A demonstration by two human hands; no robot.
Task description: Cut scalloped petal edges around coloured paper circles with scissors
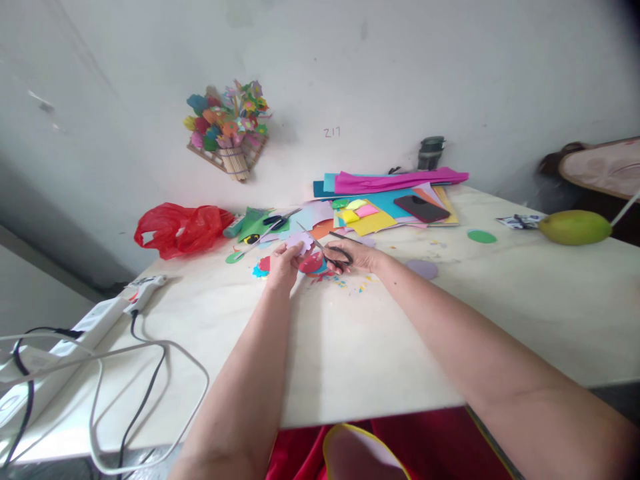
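Observation:
My left hand (284,267) pinches a small lilac paper piece (299,243) with a scalloped edge. Close on its right, my right hand (345,257) is closed around the dark handles of a pair of scissors (339,255), whose blades point up and left beside the paper. A thin dark stick (345,237) shows just above my right hand. Beneath and between the hands lie a red paper piece (311,263) and blue scalloped pieces (259,271). Small coloured scraps (341,283) are scattered on the white table (345,353) below my right hand.
Coloured sheets (383,200) with a phone (423,208) lie at the back. A second pair of scissors (276,221) and a red bag (183,229) are at the back left. White cables and a power strip (95,323) occupy the left; a green-yellow fruit-like object (575,227) is right.

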